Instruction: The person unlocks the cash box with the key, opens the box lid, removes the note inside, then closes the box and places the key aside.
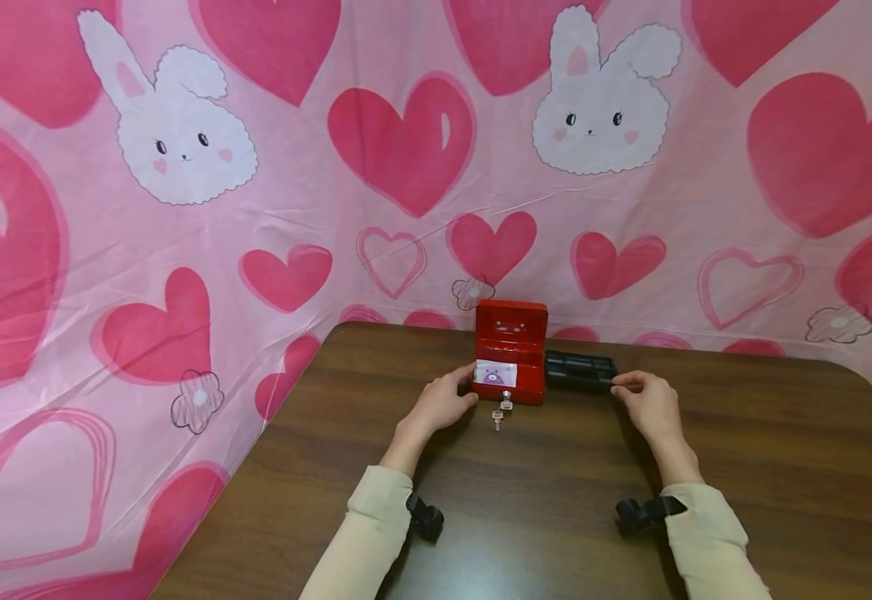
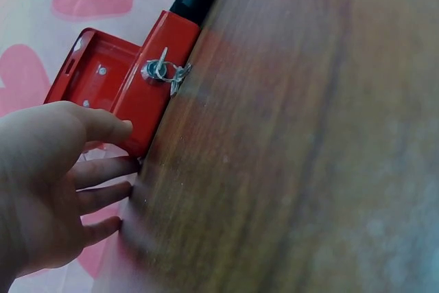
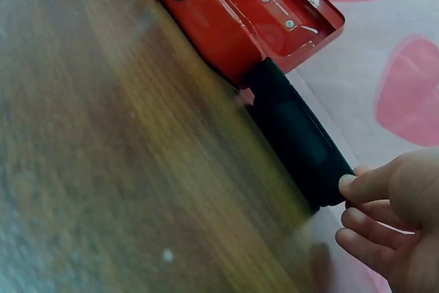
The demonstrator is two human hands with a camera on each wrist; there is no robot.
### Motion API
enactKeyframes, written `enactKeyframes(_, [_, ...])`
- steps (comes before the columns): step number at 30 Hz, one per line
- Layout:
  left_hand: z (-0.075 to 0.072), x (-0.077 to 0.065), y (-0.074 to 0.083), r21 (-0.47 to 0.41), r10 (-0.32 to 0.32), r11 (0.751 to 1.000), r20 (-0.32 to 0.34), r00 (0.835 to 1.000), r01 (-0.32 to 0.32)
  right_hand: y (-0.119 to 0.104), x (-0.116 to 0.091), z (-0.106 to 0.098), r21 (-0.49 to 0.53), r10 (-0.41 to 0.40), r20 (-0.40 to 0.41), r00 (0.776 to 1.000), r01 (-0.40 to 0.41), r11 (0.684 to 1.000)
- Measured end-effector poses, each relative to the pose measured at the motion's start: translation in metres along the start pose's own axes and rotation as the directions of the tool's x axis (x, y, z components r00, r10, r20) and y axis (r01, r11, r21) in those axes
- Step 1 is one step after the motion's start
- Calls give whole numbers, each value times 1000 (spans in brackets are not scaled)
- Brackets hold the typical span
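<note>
A small red cash box stands on the table with its lid raised at the back. Inside its left part lies a white card-like piece with a purple bear. Two keys on a ring hang from the lock in the front wall. My left hand holds the box's left front corner, thumb on the front, fingers along the side. Right beside the box sits a black coin tray. Thumb and index finger of my right hand pinch its right end.
The brown wooden table reaches back to a pink cloth with hearts and rabbits, close behind the box. A black wrist strap mount sits on the left forearm and another mount on the right.
</note>
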State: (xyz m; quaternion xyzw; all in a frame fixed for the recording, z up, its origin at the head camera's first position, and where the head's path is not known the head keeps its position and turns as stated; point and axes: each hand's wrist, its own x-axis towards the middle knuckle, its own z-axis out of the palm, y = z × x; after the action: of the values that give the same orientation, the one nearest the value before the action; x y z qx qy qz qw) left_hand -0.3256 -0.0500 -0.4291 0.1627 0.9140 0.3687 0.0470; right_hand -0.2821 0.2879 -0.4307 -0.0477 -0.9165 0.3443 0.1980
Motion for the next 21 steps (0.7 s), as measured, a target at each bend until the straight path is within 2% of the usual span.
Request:
enactKeyframes(14, [-3, -3, 0, 25, 19, 1000, -5, 1000, -19, -2, -5, 1, -5, 25, 85, 996, -24, 1000])
enactKeyframes(21, [-3, -4, 0, 29, 24, 999, -1, 1000, -24, -7, -6, -5, -9, 10, 57, 998, -10, 1000])
